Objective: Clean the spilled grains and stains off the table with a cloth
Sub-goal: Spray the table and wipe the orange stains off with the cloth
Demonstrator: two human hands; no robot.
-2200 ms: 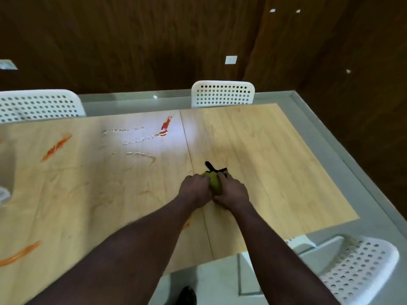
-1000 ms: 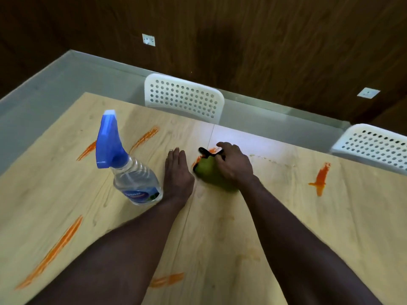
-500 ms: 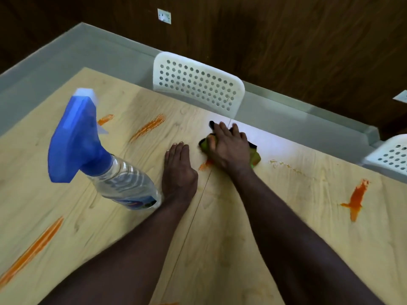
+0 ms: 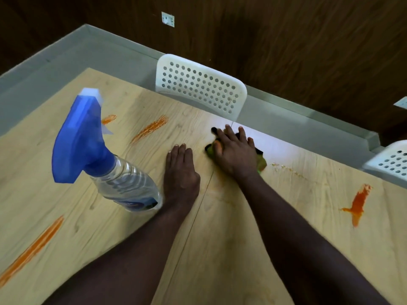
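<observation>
A green cloth with black trim lies on the light wooden table near its far edge. My right hand presses flat on the cloth, fingers spread and straight. To its left, my left hand rests flat on the bare wood with its fingers together. Orange stains streak the table: one to the left of the hands, one at the right, a long one at the near left. A thin line of grains trails right from the cloth.
A clear spray bottle with a blue trigger head stands just left of my left hand. A white perforated chair is behind the table's far edge, another at the right. Grey floor and dark wood walls lie beyond.
My right hand has pushed the cloth away toward the far edge and flattened over it. The orange smear beside it is now mostly wiped away. My left hand stays flat.
</observation>
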